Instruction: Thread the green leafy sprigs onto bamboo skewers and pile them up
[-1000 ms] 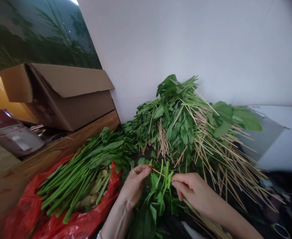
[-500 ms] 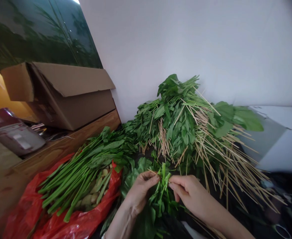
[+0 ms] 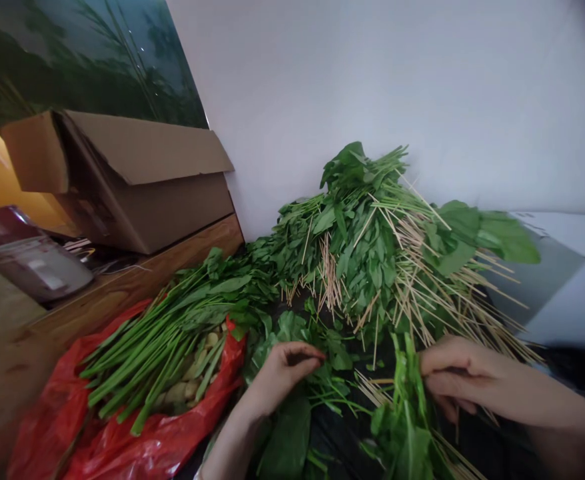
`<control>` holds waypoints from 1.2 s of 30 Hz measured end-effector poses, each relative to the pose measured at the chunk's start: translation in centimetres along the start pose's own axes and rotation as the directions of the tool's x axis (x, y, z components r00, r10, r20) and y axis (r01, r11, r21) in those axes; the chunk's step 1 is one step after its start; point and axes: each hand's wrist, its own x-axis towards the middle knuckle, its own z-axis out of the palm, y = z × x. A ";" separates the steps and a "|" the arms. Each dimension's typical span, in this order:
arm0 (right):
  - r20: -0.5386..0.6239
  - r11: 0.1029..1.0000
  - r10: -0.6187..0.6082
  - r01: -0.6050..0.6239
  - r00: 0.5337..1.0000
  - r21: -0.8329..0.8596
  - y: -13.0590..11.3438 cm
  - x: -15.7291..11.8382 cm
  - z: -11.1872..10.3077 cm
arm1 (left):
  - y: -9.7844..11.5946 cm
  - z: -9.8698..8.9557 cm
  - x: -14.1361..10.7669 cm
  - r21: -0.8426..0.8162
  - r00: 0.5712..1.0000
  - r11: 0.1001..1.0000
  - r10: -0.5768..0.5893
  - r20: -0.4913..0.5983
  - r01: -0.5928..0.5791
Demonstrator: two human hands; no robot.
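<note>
While the right hand point(image 3: 460, 380) pinches a skewered leaf bunch point(image 3: 406, 407) low at centre-right, the left hand point(image 3: 285, 370) closes on loose greens point(image 3: 297, 333); stacking looks next, 1 careful placement.

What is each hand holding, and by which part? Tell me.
The right hand grips a skewered bunch of greens at its stem end. The left hand pinches loose greens; which part cannot be told.

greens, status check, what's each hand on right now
Left hand pinching loose greens. Right hand gripping a skewered bunch. Skewer pile close behind, red bag to the left.
</note>
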 end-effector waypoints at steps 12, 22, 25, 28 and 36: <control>0.071 0.992 0.084 -0.077 0.994 -0.098 -0.5 0.8 -0.4 | -2.8 2.4 1.4 0.849 0.953 0.434 0.158 0.259 -0.302; -0.052 0.987 0.154 -0.156 0.987 -0.037 -0.5 2.4 1.2 | 1.7 -0.7 2.1 0.480 0.922 0.864 0.298 -0.246 -0.152; -0.113 0.983 0.179 -0.182 0.977 -0.016 -0.4 3.3 2.2 | 1.5 -0.1 1.9 0.076 0.938 0.990 0.138 -0.319 -0.120; -0.135 0.985 0.168 -0.171 0.977 -0.011 0.0 4.0 2.9 | 1.3 0.5 1.6 -0.257 0.950 0.962 0.005 -0.312 -0.089; -0.208 0.986 0.125 -0.145 0.970 -0.084 0.6 4.7 4.2 | 1.8 0.9 1.1 -0.425 0.945 0.902 -0.073 -0.320 -0.074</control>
